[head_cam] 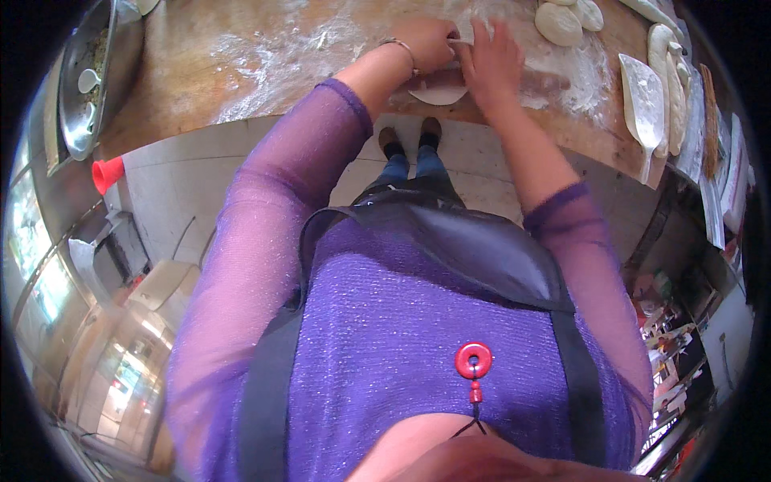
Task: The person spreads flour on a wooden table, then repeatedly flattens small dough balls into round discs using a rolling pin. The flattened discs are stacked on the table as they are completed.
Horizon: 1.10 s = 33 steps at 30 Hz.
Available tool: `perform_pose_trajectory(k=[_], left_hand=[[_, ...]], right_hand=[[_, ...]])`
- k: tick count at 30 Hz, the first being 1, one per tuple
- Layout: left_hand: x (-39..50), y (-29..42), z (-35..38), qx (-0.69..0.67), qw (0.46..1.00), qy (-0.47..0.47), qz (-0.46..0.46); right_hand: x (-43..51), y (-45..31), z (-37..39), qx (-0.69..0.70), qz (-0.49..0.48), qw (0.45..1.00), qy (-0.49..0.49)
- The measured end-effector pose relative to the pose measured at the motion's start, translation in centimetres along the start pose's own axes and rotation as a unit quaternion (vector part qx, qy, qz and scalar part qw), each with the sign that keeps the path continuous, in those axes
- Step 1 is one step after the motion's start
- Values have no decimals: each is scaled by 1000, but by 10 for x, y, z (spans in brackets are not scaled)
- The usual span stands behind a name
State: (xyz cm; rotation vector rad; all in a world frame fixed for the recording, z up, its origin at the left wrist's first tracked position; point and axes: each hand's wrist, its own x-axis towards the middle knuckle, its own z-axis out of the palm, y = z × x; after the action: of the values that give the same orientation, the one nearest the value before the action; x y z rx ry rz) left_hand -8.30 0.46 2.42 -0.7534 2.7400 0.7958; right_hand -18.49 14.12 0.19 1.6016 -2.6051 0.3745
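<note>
My left hand (427, 45) is curled above the floured wooden table (181, 66), its fingers pinching a thin pale strip (459, 41), seen nearly edge-on. Close beside it, my right hand (497, 66) is blurred; its fingers point away from me and its thumb is near the strip. Whether that hand grips it I cannot tell. Below both hands, a flat, pale piece of dough (438, 96) lies at the front edge of the table. A blurred brown band (545, 80), possibly a rolling pin, runs behind the right wrist and is partly hidden.
Rounded dough pieces (559, 24) sit at the back right. Farther right are a flour-dusted scoop (643, 99), long dough strips (676, 102) and a brush-like bundle (709, 120). On the left, a metal basin (67, 108) holds food and white spoons; a red cup-like object (108, 175) is near the table edge.
</note>
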Motion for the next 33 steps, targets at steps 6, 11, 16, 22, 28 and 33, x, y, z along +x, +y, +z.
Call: perform_pose_trajectory(k=[6,11,16,22,28,33], left_hand=[[-43,-1,17,-48,993,78,-68],[-53,-4,17,-62,988,80,-115],[-31,-1,-25,-136,979,30,-152],[-17,-3,-6,-31,998,5,-54],[-57,-3,30,-155,967,102,-173],[-49,1,16,-176,968,118,-134]], right_hand=[[-128,2,-44,-11,-37,988,-147],[-32,14,-8,6,6,986,-168],[65,-3,21,-40,7,998,-38],[-88,13,-8,-38,-43,993,-101],[-100,8,-22,15,-31,984,-177],[20,-10,-3,-25,-13,997,-77]])
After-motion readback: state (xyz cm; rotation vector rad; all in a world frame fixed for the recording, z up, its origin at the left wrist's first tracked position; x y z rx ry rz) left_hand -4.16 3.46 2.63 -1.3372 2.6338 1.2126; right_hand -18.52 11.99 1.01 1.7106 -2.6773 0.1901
